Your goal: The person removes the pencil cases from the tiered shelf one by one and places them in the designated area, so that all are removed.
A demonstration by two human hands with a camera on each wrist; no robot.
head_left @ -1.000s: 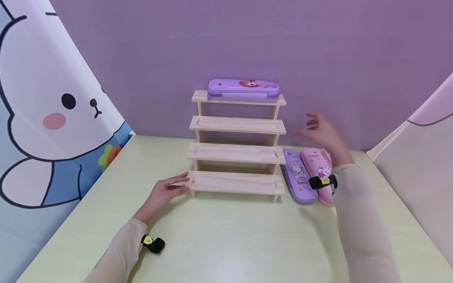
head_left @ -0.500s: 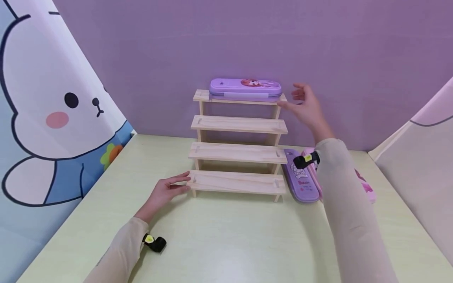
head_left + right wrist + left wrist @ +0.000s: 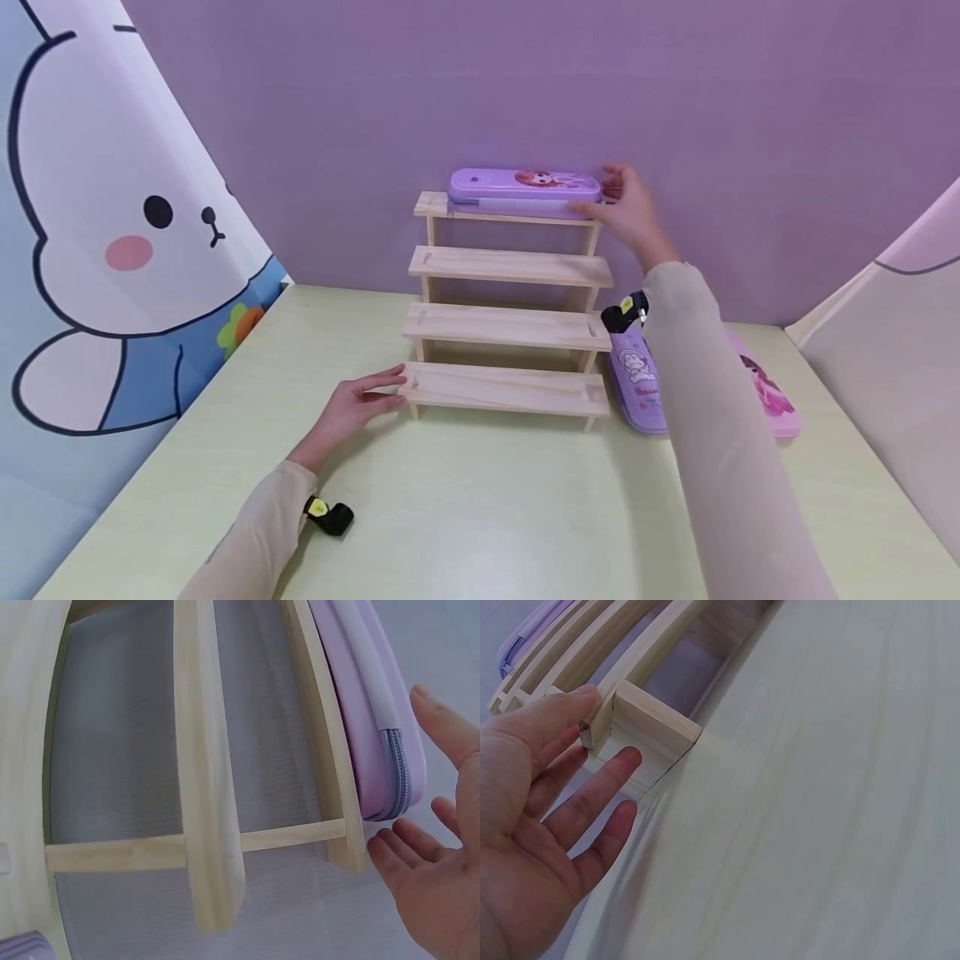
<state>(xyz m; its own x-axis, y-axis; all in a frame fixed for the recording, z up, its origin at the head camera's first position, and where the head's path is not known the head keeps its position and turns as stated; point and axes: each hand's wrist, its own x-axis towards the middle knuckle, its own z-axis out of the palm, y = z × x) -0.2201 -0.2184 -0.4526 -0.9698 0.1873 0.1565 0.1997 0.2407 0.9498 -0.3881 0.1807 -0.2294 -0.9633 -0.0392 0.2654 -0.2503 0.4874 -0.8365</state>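
Observation:
A tiered wooden rack [image 3: 510, 327] stands on the table, its several steps rising toward the back. Across the top step lies a purple zippered pencil case [image 3: 487, 182] with a girl's picture on its lid. My left hand [image 3: 357, 408] pinches the left end of the lowest step with thumb and forefinger; in the left wrist view the other fingers hang spread below that end. My right hand [image 3: 630, 208] is at the right end of the pencil case, thumb in front, fingers behind. The right wrist view shows that hand's fingers loosely bent around the case's end, not gripping it.
Right of the rack, a lilac pencil case [image 3: 637, 387] lies on the table [image 3: 465, 500], partly covered by my right sleeve. Beyond the sleeve a pink pencil case [image 3: 776, 400] shows in part. A purple cloth wall [image 3: 337, 167] rises close behind the rack.
My right hand has moved left from beside the rack, above the table cases, to the right end of the top pencil case. The left hand keeps its place on the lowest step.

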